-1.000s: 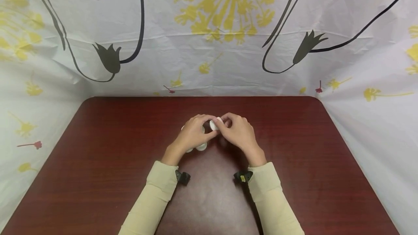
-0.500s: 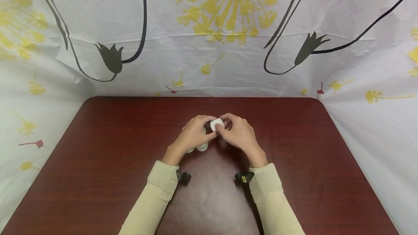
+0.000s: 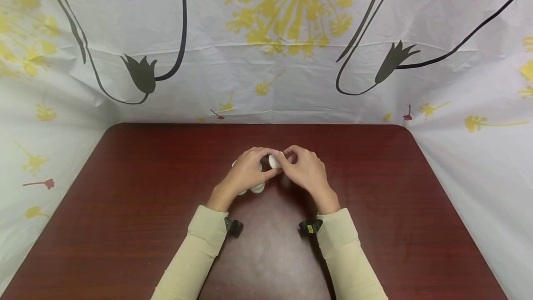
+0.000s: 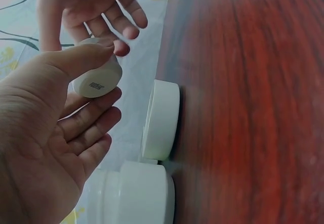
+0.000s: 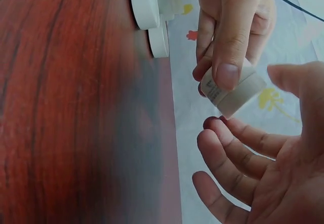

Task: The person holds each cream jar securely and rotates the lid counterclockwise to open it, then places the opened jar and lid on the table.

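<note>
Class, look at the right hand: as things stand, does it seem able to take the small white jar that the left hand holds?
Probably yes. The right hand lies open right beside the small white jar, which the left hand pinches above the table; nothing lies between.

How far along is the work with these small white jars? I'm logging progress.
Done: two white containers sit on the table. In hand: the left hand pinches a third small white jar, with the right hand open beside it. Left: that jar is not yet set down.
</note>
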Tool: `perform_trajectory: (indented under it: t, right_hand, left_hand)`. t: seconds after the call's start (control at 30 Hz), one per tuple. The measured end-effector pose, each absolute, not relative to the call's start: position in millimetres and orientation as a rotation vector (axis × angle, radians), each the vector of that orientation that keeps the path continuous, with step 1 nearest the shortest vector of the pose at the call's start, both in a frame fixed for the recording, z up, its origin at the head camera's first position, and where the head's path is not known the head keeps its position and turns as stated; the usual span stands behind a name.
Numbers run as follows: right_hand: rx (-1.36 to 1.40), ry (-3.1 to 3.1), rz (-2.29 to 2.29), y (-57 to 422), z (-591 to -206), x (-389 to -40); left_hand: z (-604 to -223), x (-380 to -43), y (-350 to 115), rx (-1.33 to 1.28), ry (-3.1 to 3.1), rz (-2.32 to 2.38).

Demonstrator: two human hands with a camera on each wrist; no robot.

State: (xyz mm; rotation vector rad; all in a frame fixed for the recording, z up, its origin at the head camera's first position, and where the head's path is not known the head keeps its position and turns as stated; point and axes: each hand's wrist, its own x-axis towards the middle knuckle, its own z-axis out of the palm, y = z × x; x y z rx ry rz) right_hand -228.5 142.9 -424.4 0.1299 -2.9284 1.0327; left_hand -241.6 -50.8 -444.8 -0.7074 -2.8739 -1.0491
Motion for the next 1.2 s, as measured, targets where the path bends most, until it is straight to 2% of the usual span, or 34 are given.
perform_trajectory:
  t: [1.2]
  right_hand:
    - [0.289, -2.903, 1.131, 142.0, -423.6, -228.8]
  left_hand:
    - [-444.8, -244.6, -52.7, -0.689, -2.867, -1.054]
